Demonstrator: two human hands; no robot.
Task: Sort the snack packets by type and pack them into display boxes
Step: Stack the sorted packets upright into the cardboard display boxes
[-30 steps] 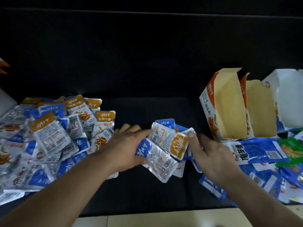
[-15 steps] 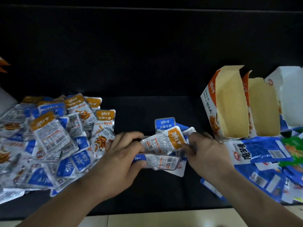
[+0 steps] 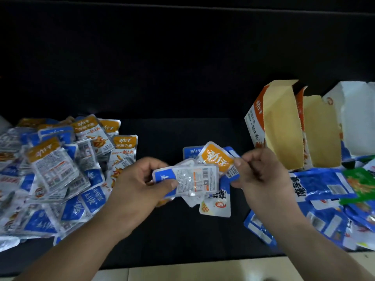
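My left hand [image 3: 140, 185] grips a small blue-topped packet [image 3: 190, 180], back side up, by its left end. My right hand [image 3: 261, 173] pinches the right edge of an orange-topped packet [image 3: 216, 158] just behind it. Both packets are held above a few loose blue packets [image 3: 216, 205] in the middle of the black surface. A big heap of mixed orange and blue small packets [image 3: 54, 171] lies on the left. An open orange display box [image 3: 278, 126] stands at the right, with a second orange box [image 3: 320, 130] beside it.
A white open box [image 3: 357, 116] stands at the far right. Large blue packets [image 3: 320, 183] and a green packet [image 3: 361, 183] lie in front of the boxes. A pale floor edge [image 3: 203, 272] runs along the bottom.
Both hands have lifted the two packets a little and drawn them apart. The orange-topped packet has turned face up toward the right, and the blue-topped one lies flatter in my left hand.
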